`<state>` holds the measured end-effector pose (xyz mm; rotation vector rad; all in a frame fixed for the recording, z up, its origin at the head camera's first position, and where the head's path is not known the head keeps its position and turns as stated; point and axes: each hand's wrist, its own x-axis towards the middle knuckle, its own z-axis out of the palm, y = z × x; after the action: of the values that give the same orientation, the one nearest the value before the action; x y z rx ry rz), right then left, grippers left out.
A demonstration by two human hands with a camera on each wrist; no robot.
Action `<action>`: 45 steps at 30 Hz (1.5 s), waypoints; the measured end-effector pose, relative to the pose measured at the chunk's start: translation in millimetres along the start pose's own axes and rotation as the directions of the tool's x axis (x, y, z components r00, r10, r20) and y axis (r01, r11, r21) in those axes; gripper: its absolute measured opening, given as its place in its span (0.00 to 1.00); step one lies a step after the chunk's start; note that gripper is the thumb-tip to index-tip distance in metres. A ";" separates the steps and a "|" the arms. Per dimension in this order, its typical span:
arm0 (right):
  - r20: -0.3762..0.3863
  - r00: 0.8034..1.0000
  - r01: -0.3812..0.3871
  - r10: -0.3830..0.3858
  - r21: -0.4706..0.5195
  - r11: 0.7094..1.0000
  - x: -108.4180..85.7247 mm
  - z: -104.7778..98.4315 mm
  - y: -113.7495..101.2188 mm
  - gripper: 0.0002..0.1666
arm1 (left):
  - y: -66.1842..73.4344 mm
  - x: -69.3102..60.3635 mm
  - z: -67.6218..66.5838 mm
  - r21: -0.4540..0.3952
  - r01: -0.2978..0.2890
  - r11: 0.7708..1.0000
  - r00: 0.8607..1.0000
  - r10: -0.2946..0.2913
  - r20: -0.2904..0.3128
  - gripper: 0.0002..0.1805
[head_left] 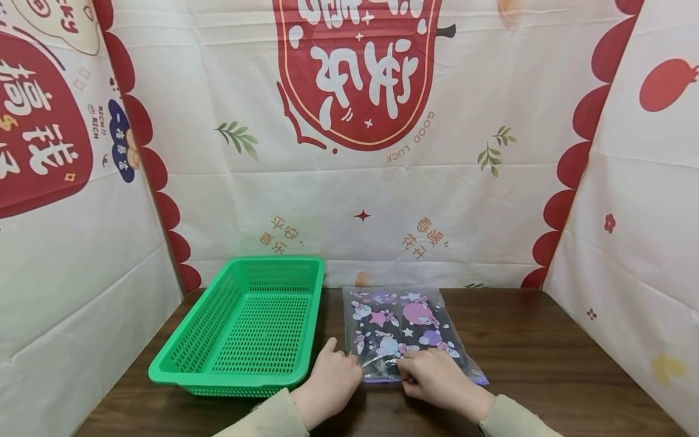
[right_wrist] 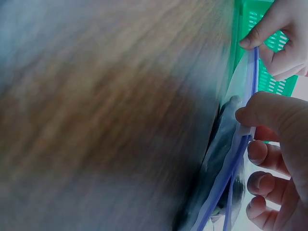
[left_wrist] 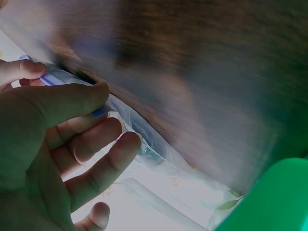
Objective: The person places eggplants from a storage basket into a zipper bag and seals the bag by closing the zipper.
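A clear zip bag (head_left: 406,332) printed with pink, purple and white cartoon figures and stars lies on the table, its purple zip edge (head_left: 479,380) toward me. Something dark (right_wrist: 217,139) is inside; its kind is not clear. My left hand (head_left: 333,377) pinches the bag's left corner between thumb and index finger, the other fingers loosely bent in the left wrist view. Partway along the zip, my right hand (head_left: 437,375) pinches a small whitish slider (right_wrist: 245,130). In the right wrist view the two zip strips stand apart on the side away from my left hand.
Left of the bag stands a green plastic basket (head_left: 315,315) with slotted walls, close to my left hand. The dark wooden table (head_left: 546,364) stretches right of the bag. Printed white cloth (head_left: 349,206) hangs behind and on both sides.
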<state>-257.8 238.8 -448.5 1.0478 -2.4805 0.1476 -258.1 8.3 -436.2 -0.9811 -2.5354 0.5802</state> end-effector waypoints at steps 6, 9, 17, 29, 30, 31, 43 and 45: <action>-0.003 1.000 0.005 -0.005 0.001 1.000 -0.4 0.1 -0.3 0.16 | 0.4 -1.1 1.3 -0.007 0.007 1.000 1.000 -0.007 -0.005 0.03; 0.006 1.000 0.001 -0.001 -0.004 1.000 -0.4 -0.2 -1.0 0.16 | 0.6 -1.6 2.3 -0.009 0.008 1.000 1.000 -0.008 -0.009 0.03; 0.004 1.000 0.003 -0.003 -0.009 1.000 -0.9 0.1 -1.2 0.16 | 1.8 -2.1 2.7 -0.011 0.010 1.000 1.000 -0.009 0.001 0.04; -0.002 1.000 -0.015 0.015 -0.003 1.000 -4.0 -3.8 0.1 0.16 | 0.9 -2.9 1.7 -0.019 0.007 1.000 1.000 -0.007 -0.028 0.03; -0.002 1.000 -0.014 0.014 -0.003 1.000 -3.9 -4.0 0.3 0.17 | 0.8 -3.0 1.6 -0.018 0.007 1.000 1.000 -0.008 -0.027 0.03; -0.005 1.000 -0.011 0.011 -0.003 1.000 -3.9 -4.2 0.4 0.17 | 0.7 -2.9 1.5 -0.017 0.008 1.000 1.000 -0.009 -0.024 0.03; -0.012 1.000 -0.004 0.004 -0.003 1.000 -6.4 -3.5 3.3 0.16 | 1.0 -1.6 1.5 -0.018 0.016 1.000 1.000 -0.016 0.008 0.03; -0.011 1.000 -0.005 0.005 -0.003 1.000 -7.2 -3.9 3.8 0.16 | 1.6 -1.2 1.8 -0.024 0.019 1.000 1.000 -0.019 0.017 0.03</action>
<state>-254.6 247.3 -447.9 1.0371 -2.4732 0.1512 -257.3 8.1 -438.7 -0.9633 -2.5698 0.5559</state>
